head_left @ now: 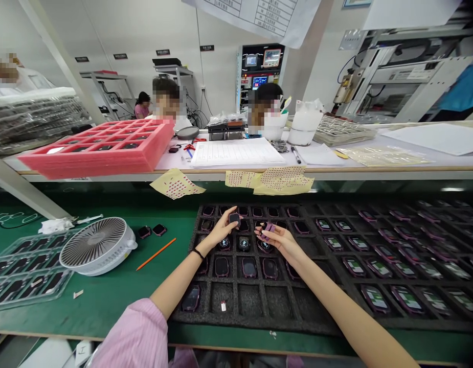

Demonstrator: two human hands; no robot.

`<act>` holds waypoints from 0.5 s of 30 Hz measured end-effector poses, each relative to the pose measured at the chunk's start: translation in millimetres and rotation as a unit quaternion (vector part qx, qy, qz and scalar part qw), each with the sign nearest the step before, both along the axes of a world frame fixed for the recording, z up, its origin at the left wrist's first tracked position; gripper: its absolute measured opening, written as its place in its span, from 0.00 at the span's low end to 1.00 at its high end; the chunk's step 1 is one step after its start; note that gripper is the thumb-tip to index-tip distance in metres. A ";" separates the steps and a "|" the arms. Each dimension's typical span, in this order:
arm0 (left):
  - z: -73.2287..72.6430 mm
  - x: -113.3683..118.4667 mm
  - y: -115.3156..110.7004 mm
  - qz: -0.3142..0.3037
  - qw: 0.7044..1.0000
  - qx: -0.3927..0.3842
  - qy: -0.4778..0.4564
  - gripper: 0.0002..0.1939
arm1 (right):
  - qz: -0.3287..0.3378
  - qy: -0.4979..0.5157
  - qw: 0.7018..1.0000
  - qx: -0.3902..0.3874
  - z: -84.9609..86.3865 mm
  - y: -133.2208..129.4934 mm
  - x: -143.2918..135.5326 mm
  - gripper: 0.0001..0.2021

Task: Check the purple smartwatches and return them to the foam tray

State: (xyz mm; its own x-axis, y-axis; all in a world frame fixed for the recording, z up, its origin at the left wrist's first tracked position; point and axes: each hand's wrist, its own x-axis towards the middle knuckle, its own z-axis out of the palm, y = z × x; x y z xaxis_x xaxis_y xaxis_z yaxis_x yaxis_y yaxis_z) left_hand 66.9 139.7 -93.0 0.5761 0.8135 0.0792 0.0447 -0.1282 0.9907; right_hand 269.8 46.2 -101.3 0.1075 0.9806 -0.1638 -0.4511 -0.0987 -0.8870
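My left hand [223,228] is closed on a dark square watch body [234,219], gripped between thumb and fingers above a black foam tray [251,299]. To its right, my right hand [278,239] pinches a purple watch piece [267,231] over the same tray. The two hands are apart. Below them, compartments hold watch faces, among them one with a lit round dial [243,244] and dark ones [249,267]. A small white-and-red scrap [223,305] lies in a front compartment.
On the green bench stand a round fan [100,244], an orange stick [156,254], two watch bodies [159,229] and a clear tray [27,266]. A second foam tray of watches adjoins at right. A shelf edge [205,176] crosses behind, bearing a pink foam tray [102,148]. People sit beyond.
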 end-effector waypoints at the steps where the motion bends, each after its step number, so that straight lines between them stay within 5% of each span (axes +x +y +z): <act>1: 0.1 0.2 0.0 0.003 1.000 0.004 -0.001 0.31 | 0.000 0.000 1.000 0.001 -0.1 -0.1 0.2 0.19; 7: -1.7 0.5 -0.6 -0.002 0.999 0.047 0.016 0.28 | 0.010 -0.006 1.000 0.006 -2.2 -0.1 1.6 0.19; 15: -8.5 0.1 2.2 0.058 0.990 0.118 0.047 0.11 | 0.006 -0.006 1.000 0.004 -2.6 -0.2 1.6 0.19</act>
State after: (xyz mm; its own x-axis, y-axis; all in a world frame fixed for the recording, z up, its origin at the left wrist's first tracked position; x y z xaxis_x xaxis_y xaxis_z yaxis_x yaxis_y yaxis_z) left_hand 67.1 141.9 -101.4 0.4929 0.8404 0.2255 0.1638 -0.3442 0.9245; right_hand 271.4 45.9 -103.9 0.0973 0.9833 -0.1538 -0.4387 -0.0963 -0.8935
